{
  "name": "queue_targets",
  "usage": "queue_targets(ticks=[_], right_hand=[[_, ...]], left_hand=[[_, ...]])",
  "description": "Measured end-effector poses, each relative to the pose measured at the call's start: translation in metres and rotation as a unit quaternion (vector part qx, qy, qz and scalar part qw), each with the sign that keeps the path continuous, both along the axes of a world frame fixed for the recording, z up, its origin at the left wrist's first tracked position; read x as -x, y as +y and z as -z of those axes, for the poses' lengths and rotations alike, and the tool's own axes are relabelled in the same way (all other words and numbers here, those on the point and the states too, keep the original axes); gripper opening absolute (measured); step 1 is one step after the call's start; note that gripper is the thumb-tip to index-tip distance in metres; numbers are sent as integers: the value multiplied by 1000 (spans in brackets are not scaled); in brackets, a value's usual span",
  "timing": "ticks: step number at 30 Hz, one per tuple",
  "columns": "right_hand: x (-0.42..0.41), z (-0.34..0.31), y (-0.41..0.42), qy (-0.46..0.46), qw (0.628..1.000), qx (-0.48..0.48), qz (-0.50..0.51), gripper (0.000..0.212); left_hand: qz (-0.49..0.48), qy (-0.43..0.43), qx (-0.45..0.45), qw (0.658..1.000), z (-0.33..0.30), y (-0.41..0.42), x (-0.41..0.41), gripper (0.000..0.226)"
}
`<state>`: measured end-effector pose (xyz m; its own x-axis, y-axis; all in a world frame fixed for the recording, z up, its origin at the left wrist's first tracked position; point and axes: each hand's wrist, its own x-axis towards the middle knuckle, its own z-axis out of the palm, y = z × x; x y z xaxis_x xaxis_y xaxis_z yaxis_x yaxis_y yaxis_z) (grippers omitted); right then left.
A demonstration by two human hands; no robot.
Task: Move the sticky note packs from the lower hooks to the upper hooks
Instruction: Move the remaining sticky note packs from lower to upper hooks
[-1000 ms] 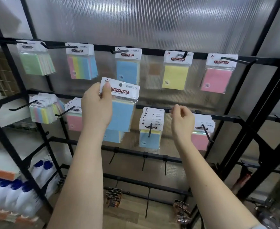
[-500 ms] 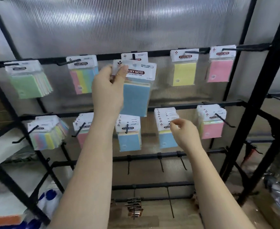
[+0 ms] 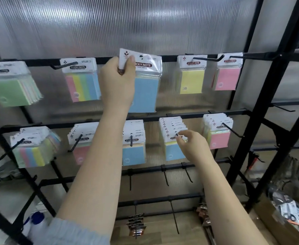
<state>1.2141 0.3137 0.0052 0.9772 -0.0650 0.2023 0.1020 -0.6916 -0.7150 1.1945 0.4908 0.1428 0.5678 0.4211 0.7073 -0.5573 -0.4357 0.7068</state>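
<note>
The left hand (image 3: 117, 82) pinches the white card header of a blue square sticky note pack in glossy clear plastic (image 3: 144, 82), held up at the top rail, thumb over the card corner. It looks light; the film is probably slippery, so the stiff header is the place to grip. Right of it and lower, the right hand (image 3: 192, 147) has its fingers (image 3: 181, 134) slightly parted at the front card of a stack of yellow-and-blue packs on a black wire hook (image 3: 172, 138).

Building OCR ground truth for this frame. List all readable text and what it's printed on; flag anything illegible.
"STICKY NOTE" on the header card of the striped pack, upper row.
"ICKY NOTE" on the blue pack that the left hand holds; the thumb covers the first letters.
"STICKY NOTE" on the yellow pack, upper row.
"STICKY NOTE" on the pink pack, upper row.
"STICKY NOTE" on the lower blue pack.
Fine print on all cards and the green pack label: too blurred.
</note>
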Motion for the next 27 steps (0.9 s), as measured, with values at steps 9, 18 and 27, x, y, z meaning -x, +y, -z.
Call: queue_targets(ticks=[9, 18, 27], right_hand=[[-6, -2, -8, 21, 999, 7, -23, 36], [-10, 0, -6, 23, 999, 2, -34, 37], [-17, -3, -9, 25, 998, 1, -54, 40]], left_hand=[[-29, -3, 14, 999, 5, -3, -13, 34], [-29, 15, 11, 999, 14, 0, -31, 34], [-4, 93, 24, 995, 13, 11, -84, 35]])
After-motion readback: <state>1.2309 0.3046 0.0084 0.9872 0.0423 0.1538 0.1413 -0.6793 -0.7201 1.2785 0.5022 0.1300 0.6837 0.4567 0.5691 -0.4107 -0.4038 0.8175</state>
